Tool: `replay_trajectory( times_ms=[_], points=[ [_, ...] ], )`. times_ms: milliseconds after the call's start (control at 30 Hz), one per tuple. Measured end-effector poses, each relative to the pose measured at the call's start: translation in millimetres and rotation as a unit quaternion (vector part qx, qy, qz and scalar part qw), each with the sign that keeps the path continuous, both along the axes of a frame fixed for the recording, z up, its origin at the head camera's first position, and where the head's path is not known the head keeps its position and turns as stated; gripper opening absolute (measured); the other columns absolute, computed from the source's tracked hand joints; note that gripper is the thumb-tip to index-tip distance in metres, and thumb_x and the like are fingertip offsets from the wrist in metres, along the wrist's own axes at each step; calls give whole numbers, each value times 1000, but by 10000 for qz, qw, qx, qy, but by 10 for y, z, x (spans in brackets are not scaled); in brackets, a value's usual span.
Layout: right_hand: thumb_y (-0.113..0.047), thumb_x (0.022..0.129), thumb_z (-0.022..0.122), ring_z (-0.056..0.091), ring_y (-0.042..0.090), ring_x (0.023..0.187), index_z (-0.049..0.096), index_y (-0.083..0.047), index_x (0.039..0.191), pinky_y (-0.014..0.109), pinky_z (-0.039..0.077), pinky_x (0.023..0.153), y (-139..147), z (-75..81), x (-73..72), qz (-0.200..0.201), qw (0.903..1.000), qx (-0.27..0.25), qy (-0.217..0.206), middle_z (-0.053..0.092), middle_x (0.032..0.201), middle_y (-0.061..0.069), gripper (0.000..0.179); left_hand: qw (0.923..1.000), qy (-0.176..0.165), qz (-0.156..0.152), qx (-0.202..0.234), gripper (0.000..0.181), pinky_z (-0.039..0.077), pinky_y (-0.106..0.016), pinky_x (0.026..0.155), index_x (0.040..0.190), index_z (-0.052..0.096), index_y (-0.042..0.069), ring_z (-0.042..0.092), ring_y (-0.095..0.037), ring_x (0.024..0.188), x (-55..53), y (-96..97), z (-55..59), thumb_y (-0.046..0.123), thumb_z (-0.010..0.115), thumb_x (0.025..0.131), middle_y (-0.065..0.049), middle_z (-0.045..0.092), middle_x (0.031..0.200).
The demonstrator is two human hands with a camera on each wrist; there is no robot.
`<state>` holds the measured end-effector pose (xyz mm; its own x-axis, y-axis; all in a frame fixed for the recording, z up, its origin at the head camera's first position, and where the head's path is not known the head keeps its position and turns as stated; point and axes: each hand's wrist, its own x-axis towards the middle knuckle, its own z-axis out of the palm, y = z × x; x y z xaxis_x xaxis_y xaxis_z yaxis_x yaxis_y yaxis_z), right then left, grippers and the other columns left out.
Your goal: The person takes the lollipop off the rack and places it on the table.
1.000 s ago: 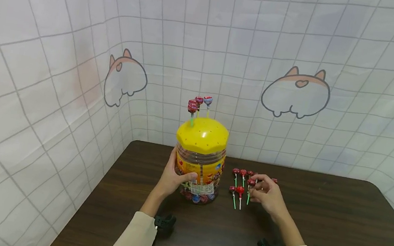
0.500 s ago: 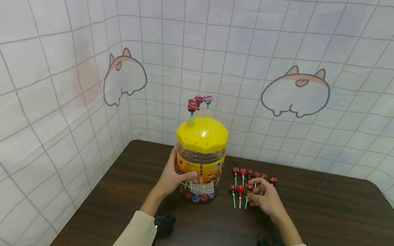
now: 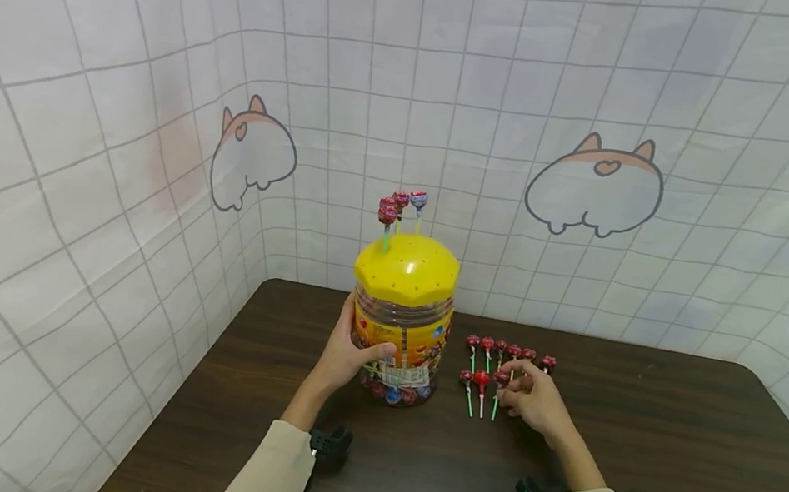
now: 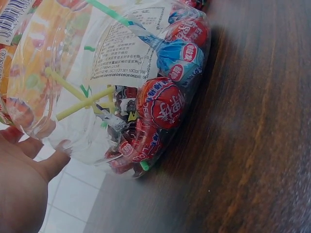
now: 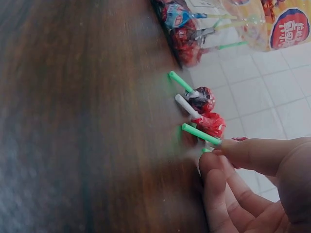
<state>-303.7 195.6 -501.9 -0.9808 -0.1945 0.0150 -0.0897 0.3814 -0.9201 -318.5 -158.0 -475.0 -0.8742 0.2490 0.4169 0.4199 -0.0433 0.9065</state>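
Note:
My left hand (image 3: 346, 354) grips a clear candy jar (image 3: 418, 346) round its side, thumb across the front. Its domed yellow lid (image 3: 408, 271) is dotted with small holes, and several lollipops (image 3: 387, 211) stand upright in it at the back left. Through the jar wall, wrapped lollipops (image 4: 160, 103) show at the bottom. To the right of the jar, my right hand (image 3: 531, 396) pinches a dark red lollipop (image 3: 495, 401) by its upper part, and its green stick (image 5: 200, 134) points toward me. Two lollipops (image 3: 481, 383) lie beside it on the left.
Behind that front row, several more red lollipops (image 3: 487, 345) form a back row, partly hidden by the right hand. The dark wooden table (image 3: 656, 434) meets a white gridded cloth backdrop (image 3: 463, 79) at its far edge.
My right hand has brought the pinched lollipop slightly toward me, into line with the two front-row ones. The left hand and jar stay in place.

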Motion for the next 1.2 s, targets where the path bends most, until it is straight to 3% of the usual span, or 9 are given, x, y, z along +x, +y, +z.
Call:
replay_trajectory(
  times_ms=[333,933,1200],
  points=[
    [-1,95,67,69,23,80,54,3,131,37,59,69,1,-55,-26,-65,9998,195,-34,69,99,24,39,10000,45,44,-46,100,47,-48,112,160,14,41,54,-24,131,-19,-1,-20,23,82,89,-4,46,150],
    [-4,97,66,67,21,78,59,-2,128,36,58,68,5,5,-17,-37,9982,597,-74,69,95,14,32,10000,14,71,-61,103,48,-44,110,160,13,44,53,-23,131,-39,-1,-41,35,84,86,-2,44,151],
    [-5,97,66,65,20,75,61,-4,125,35,58,66,0,21,4,-42,9963,847,-99,67,89,11,29,10000,22,5,1,104,48,-42,109,161,11,44,53,-22,130,-38,-2,-39,26,83,88,-2,44,151]
  ],
)
